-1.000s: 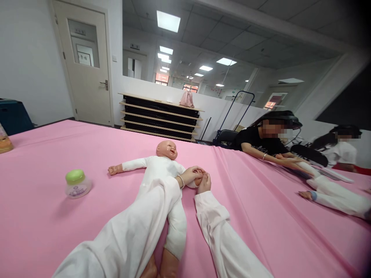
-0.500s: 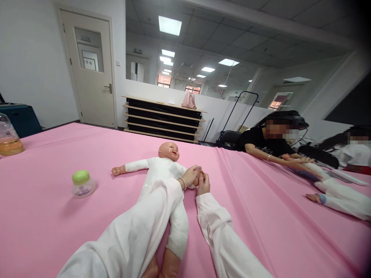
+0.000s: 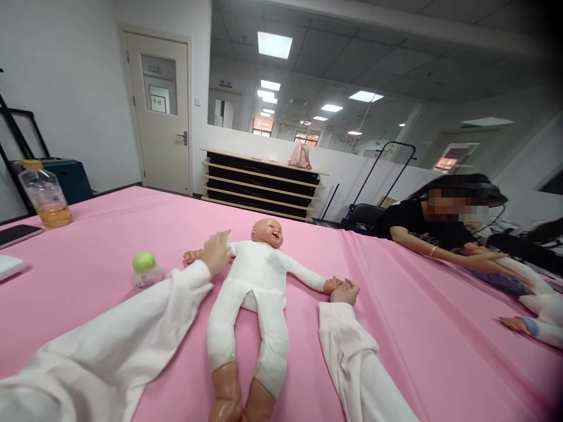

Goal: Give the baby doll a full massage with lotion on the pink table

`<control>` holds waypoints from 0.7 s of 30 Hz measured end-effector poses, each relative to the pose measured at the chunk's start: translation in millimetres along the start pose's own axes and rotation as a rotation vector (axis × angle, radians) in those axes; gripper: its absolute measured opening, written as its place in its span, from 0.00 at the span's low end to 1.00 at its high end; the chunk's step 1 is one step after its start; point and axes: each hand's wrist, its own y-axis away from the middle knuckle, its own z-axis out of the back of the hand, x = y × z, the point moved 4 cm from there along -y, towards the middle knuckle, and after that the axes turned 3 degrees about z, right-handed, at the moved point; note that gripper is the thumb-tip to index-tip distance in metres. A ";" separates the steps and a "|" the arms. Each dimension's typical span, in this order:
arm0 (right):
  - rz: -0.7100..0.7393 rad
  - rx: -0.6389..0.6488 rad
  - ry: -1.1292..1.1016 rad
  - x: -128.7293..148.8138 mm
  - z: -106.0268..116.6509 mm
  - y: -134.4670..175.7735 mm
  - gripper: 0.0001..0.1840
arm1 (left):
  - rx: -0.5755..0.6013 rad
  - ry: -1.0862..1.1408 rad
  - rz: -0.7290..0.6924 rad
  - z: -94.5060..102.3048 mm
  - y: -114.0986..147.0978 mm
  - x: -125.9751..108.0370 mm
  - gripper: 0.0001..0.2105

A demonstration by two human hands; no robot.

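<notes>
A baby doll (image 3: 259, 266) in a white cloth suit lies on its back, arms spread and head away from me. My right hand (image 3: 346, 293) pinches the doll's hand (image 3: 332, 285) on the right side, and that doll arm is stretched outward. Over the doll's other forearm hovers my left hand (image 3: 215, 253), slightly smeared by motion. Its fingers look extended with nothing in them; whether they touch the doll's sleeve I cannot tell. Left of that hand stands a small jar (image 3: 146, 272) with a green lid.
A pink sheet (image 3: 132, 234) covers the table. On the left are a bottle (image 3: 53, 199) of amber liquid, a dark flat device (image 3: 18, 235) and a white object (image 3: 9, 266). On the right, a person (image 3: 409, 228) handles another doll (image 3: 543, 302). Behind stands a shelf (image 3: 264, 181).
My left hand has left the doll's hand on the right and crossed over to its other arm. My right hand has drawn the doll's arm outward. The view has turned left.
</notes>
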 end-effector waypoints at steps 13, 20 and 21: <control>0.314 0.423 -0.143 121.2 -68.8 82.5 0.17 | -0.055 -0.133 0.391 19.4 19.3 94.2 0.20; 0.702 1.234 -0.028 222.4 -188.0 191.4 0.18 | -0.311 0.194 0.288 8.5 -2.9 85.0 0.19; 0.753 1.242 -0.003 225.9 -201.0 207.0 0.19 | -0.356 0.286 0.230 9.1 -0.6 82.1 0.20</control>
